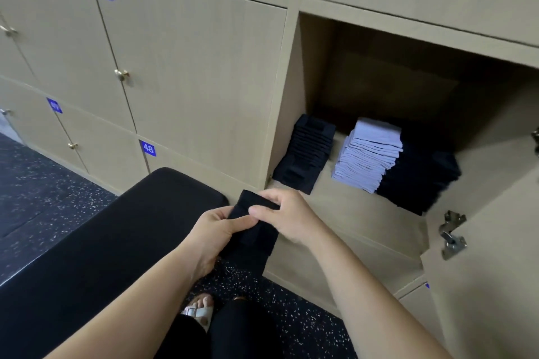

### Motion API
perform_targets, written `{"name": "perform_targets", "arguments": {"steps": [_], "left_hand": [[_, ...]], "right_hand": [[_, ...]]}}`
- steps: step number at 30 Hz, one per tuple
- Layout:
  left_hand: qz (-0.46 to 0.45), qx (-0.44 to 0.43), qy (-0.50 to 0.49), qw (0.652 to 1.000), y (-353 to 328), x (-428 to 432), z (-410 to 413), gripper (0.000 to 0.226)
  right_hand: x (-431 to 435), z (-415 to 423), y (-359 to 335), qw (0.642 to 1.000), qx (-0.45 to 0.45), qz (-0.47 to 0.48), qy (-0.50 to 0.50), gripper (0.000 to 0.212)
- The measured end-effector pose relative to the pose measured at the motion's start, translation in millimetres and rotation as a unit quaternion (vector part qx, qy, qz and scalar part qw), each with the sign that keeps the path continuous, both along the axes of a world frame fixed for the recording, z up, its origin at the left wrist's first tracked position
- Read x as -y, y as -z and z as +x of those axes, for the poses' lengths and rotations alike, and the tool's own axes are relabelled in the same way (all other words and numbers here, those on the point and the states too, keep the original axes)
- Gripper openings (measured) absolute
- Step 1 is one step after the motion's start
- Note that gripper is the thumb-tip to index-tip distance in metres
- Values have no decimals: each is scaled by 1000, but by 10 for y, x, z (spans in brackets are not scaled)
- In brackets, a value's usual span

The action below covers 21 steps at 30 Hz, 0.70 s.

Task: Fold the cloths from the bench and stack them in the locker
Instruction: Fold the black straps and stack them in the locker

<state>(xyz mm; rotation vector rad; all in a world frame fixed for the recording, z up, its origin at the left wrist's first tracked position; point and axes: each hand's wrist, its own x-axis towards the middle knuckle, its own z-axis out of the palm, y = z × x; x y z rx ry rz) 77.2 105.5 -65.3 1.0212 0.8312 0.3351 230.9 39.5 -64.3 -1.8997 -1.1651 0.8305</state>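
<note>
A folded black cloth (252,237) hangs in the air in front of the open locker (364,207). My left hand (217,229) grips its left edge from below. My right hand (284,217) pinches its upper end, thumb on top. Inside the locker stand three stacks of folded cloths: a black stack (309,151) on the left, a pale lilac stack (369,153) in the middle and a black stack (423,178) on the right. The black padded bench (102,242) lies to my left, its end near the cloth.
The locker's door (490,242) stands open at the right, with metal hinges on its inner face. Closed numbered lockers (189,67) fill the wall to the left. Speckled dark floor (43,192) lies below, with my sandalled foot (199,310) by the bench.
</note>
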Motion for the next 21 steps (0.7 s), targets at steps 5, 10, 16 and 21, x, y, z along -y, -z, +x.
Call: {"name": "perform_targets", "arguments": {"steps": [5, 10, 16, 21], "left_hand": [[-10, 10, 11, 1000, -113, 66, -215, 33], [6, 12, -46, 999, -74, 215, -304, 26], [149, -28, -124, 981, -107, 398, -238, 8], [315, -85, -102, 940, -84, 462, -124, 12]], "right_hand": [[237, -138, -43, 991, -38, 71, 106, 3], [506, -296, -52, 954, -109, 148, 239, 5], [795, -354, 51, 967, 16, 96, 234, 30], [842, -279, 115, 964, 46, 77, 249, 26]]}}
